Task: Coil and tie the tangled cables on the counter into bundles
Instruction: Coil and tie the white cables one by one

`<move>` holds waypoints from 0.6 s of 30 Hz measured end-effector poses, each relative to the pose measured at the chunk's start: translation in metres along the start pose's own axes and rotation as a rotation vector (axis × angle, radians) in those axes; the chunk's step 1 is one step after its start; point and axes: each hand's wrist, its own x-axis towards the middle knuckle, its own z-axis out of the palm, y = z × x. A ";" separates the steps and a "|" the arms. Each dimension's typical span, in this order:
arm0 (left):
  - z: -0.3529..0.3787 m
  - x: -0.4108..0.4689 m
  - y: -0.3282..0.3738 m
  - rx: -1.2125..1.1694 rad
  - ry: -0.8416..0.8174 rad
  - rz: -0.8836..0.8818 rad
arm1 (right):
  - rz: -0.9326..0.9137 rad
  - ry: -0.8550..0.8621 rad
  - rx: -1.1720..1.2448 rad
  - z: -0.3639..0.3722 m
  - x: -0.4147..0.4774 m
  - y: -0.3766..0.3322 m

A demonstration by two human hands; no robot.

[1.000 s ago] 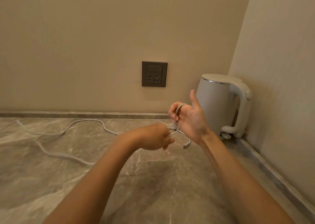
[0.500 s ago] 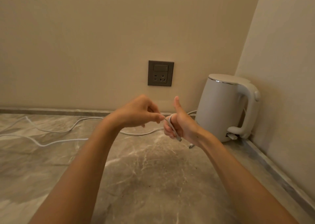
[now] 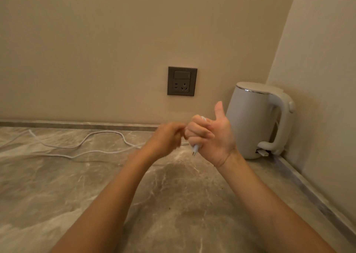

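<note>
Two bare forearms reach out over the marbled grey bench (image 3: 179, 210), which fills the near part of the view. Above its middle, the right hand (image 3: 210, 135) is lifted clear of the surface. Its fingers are curled into a fist round a white cable (image 3: 107, 131) and its thumb sticks straight up. The cable's connector (image 3: 195, 150) pokes out below the fist, and a short bend of cable shows above the knuckles. The left hand (image 3: 167, 137) is just beside it, almost touching the fist, with its fingers bent inward. It is blurred, so I cannot tell whether it pinches the cable. Behind the left arm, the rest of the cable trails away leftward in loose loops lying on the bench. A white kettle (image 3: 252, 122) stands in the far right corner. A dark wall socket (image 3: 182, 81) sits above the bench's back edge.
</note>
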 end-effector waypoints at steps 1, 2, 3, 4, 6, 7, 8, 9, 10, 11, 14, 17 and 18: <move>0.006 -0.002 0.001 -0.063 -0.103 -0.009 | -0.050 0.044 0.015 0.001 -0.001 -0.001; 0.011 -0.003 0.002 -0.109 -0.202 -0.024 | -0.106 0.118 0.010 0.003 -0.002 -0.003; 0.014 -0.004 0.002 -0.130 -0.284 -0.038 | -0.169 0.220 -0.008 0.004 -0.004 -0.006; 0.015 -0.004 0.003 -0.132 -0.340 -0.050 | -0.236 0.320 -0.026 0.004 -0.007 -0.009; 0.012 -0.003 0.005 -0.111 -0.400 -0.063 | -0.348 0.461 -0.042 0.003 -0.011 -0.014; 0.010 -0.003 0.007 -0.100 -0.424 -0.065 | -0.388 0.506 -0.039 0.002 -0.011 -0.015; 0.008 -0.003 0.009 -0.091 -0.449 -0.066 | -0.417 0.545 -0.051 0.001 -0.011 -0.015; 0.007 -0.002 0.011 -0.076 -0.474 -0.067 | -0.438 0.593 -0.090 0.000 -0.010 -0.014; 0.006 -0.002 0.014 -0.052 -0.498 -0.068 | -0.454 0.644 -0.155 -0.001 -0.009 -0.012; 0.004 -0.003 0.016 -0.025 -0.518 -0.070 | -0.468 0.689 -0.236 -0.002 -0.008 -0.011; -0.005 -0.004 0.018 0.005 -0.513 -0.061 | -0.499 0.800 -0.532 -0.006 -0.007 -0.008; -0.013 -0.005 0.020 -0.019 -0.465 -0.028 | -0.474 0.864 -0.736 -0.012 -0.008 -0.007; -0.015 -0.005 0.021 -0.008 -0.452 -0.017 | -0.441 0.879 -0.808 -0.014 -0.008 -0.006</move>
